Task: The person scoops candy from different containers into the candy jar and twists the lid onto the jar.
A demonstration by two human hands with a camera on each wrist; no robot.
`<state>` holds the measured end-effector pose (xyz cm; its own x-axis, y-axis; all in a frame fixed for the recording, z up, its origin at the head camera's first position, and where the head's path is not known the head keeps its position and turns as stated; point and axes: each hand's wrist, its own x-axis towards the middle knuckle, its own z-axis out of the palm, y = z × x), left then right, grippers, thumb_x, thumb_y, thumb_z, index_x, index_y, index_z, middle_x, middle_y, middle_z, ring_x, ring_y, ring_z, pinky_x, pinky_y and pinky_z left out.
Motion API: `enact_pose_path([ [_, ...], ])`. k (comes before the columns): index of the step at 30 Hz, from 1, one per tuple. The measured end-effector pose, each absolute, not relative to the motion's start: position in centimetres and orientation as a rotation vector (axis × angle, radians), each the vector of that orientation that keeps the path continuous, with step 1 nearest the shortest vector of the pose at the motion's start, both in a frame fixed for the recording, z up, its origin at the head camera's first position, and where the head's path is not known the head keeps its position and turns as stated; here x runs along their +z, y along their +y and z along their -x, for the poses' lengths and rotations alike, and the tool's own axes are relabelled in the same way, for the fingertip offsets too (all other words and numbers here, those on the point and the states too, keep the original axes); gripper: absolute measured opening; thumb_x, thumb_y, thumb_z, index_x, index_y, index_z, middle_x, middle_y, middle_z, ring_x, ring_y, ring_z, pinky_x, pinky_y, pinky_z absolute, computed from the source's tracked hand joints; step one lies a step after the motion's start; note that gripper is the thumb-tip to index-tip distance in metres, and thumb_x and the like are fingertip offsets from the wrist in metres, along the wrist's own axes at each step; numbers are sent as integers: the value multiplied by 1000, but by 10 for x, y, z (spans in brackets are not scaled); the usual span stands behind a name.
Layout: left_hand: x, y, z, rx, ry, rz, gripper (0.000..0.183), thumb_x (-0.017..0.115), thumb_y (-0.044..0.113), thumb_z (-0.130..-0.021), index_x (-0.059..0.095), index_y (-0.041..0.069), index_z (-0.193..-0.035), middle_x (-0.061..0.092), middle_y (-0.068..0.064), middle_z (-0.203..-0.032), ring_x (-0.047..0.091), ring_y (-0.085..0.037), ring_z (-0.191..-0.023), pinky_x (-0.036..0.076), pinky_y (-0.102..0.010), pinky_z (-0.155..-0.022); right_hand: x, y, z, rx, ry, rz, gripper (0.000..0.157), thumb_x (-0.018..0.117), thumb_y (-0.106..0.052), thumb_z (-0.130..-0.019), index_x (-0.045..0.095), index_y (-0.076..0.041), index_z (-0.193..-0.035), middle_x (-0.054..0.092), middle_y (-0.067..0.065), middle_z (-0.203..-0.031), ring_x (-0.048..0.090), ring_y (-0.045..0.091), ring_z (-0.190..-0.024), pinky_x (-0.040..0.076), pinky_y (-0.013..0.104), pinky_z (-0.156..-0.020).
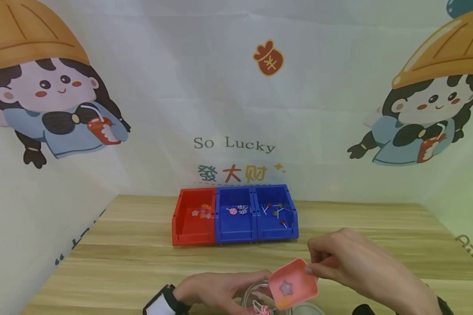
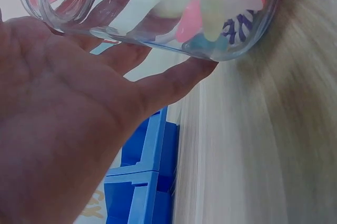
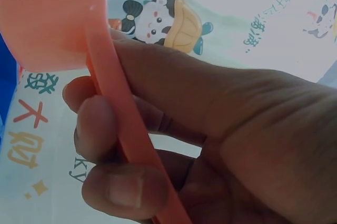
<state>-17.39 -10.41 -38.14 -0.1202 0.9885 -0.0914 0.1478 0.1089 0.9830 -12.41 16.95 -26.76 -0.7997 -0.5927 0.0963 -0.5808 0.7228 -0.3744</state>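
Note:
My right hand (image 1: 351, 258) grips the handle of a pink scoop (image 1: 302, 286), fingers curled round it in the right wrist view. Inside the scoop lies a pale star-shaped piece (image 1: 286, 288), with something orange near its lower edge. The scoop is tilted beside and partly over the mouth of a clear jar (image 2: 142, 3). My left hand (image 1: 217, 288) holds this jar, thumb and fingers round its side. A pink-and-white swirl lollipop (image 1: 265, 309) shows in the jar, and the left wrist view shows several coloured pieces near its bottom, blurred by the wall.
Behind the hands stand three joined bins: a red bin (image 1: 193, 236) with star pieces, a blue middle bin (image 1: 235, 234) with swirl lollipops and a blue right bin (image 1: 277, 232) with small lollipops. A pale round item (image 1: 308, 309) and a black object (image 1: 363, 309) lie near the front.

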Motion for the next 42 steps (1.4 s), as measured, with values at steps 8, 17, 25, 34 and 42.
enact_pose_path([
  [8,-383,-103,178,1116,1427,-1198,80,48,61,-90,12,23,-150,24,0,-158,35,-9,-140,36,-27,-110,-266,169,123,-598,2918,964,24,69,-33,-87,53,-29,-70,38,-19,-59,35,-5,-53,29,16,-47],
  [17,-383,-105,173,1135,1477,-1181,75,49,55,-92,17,20,-150,34,-2,-153,39,-7,-135,37,-26,-109,-265,166,117,-545,2978,984,22,73,-31,-83,54,-32,-71,49,-22,-64,42,-5,-58,37,16,-51],
  [25,-383,-106,172,1131,1512,-1205,74,49,58,-91,20,20,-148,40,-4,-148,41,-8,-132,40,-25,-107,-267,165,113,-485,2962,954,21,74,-35,-81,54,-32,-74,49,-22,-69,46,-5,-63,40,16,-54],
  [34,-383,-105,173,1138,1485,-1217,76,49,60,-90,17,22,-149,38,-12,-146,42,-5,-128,40,-25,-107,-270,166,112,-384,2925,951,23,69,-51,-76,51,-37,-79,43,-18,-74,42,-2,-69,37,16,-58],
  [42,-384,-105,175,1127,1501,-1221,76,49,58,-91,16,23,-150,36,-8,-150,39,-6,-134,37,-26,-109,-276,169,114,-327,2933,1037,20,66,-45,-82,50,-33,-82,41,-18,-75,39,-2,-69,33,16,-57],
])
